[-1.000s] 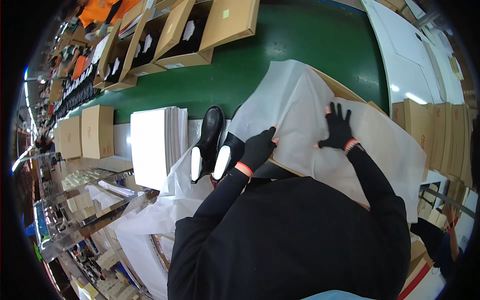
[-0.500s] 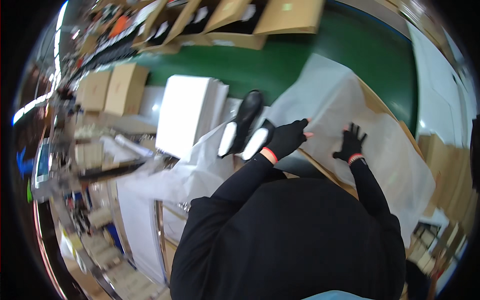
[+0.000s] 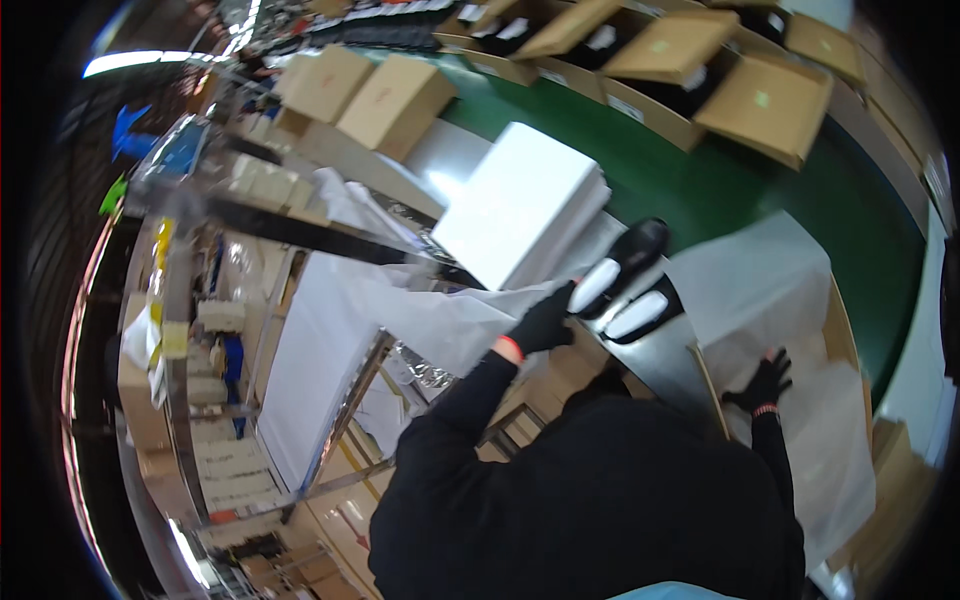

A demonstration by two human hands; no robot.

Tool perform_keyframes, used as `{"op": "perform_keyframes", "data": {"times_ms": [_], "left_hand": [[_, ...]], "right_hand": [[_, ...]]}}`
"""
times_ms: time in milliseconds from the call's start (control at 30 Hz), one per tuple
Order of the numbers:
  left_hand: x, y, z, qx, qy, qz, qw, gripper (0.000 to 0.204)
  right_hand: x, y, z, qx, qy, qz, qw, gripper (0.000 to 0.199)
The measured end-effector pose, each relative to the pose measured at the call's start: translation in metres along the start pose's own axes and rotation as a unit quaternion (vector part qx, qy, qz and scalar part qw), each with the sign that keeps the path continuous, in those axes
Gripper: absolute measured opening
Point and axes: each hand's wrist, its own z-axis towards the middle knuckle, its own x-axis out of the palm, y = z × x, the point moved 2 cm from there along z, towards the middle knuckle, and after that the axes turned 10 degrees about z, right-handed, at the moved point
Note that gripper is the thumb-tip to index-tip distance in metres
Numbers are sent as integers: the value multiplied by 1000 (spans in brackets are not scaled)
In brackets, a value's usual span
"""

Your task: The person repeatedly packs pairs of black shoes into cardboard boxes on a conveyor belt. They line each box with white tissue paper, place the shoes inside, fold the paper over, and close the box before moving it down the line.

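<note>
My left hand [image 3: 545, 319], in a black glove with a red cuff, is at the right end of a loose white tissue sheet [image 3: 455, 312], close beside a pair of black shoes. Its fingers are blurred, and their grip does not show clearly. The left shoe [image 3: 645, 240] and right shoe [image 3: 672, 296] lie side by side, each with white stuffing or lining at its opening. My right hand [image 3: 765, 385], gloved in black, rests with spread fingers on thin white tissue paper [image 3: 770, 265] that lines an open cardboard box [image 3: 846, 322].
Left of the shoes is a stack of white sheets [image 3: 520, 200]. Open brown boxes [image 3: 770, 105] with dark contents line the far side of the green surface [image 3: 690, 190]. Two closed cartons [image 3: 395, 105] stand at far left. A metal-framed rack [image 3: 345, 405] is by my left arm.
My left hand has left the tissue-lined box and moved left to the near ends of the shoes and the loose sheet. My right hand stays on the tissue. The view has turned left.
</note>
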Motion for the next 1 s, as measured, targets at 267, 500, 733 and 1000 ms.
{"op": "perform_keyframes", "data": {"times_ms": [267, 500, 733, 1000], "left_hand": [[-85, -57, 46, -57, -332, -150, 930, 32], [-181, -200, 28, 141, -323, -208, 912, 39], [-103, -274, 105, 264, -78, -267, 923, 36], [92, -207, 144, 240, 33, 64, 968, 58]], "right_hand": [[-23, -29, 15, -119, -125, 181, 968, 132], [-209, 100, -115, -409, -24, 500, 763, 96], [-212, 92, -117, -379, 45, 645, 661, 48], [-60, -24, -59, 32, 5, 974, 225, 48]]}}
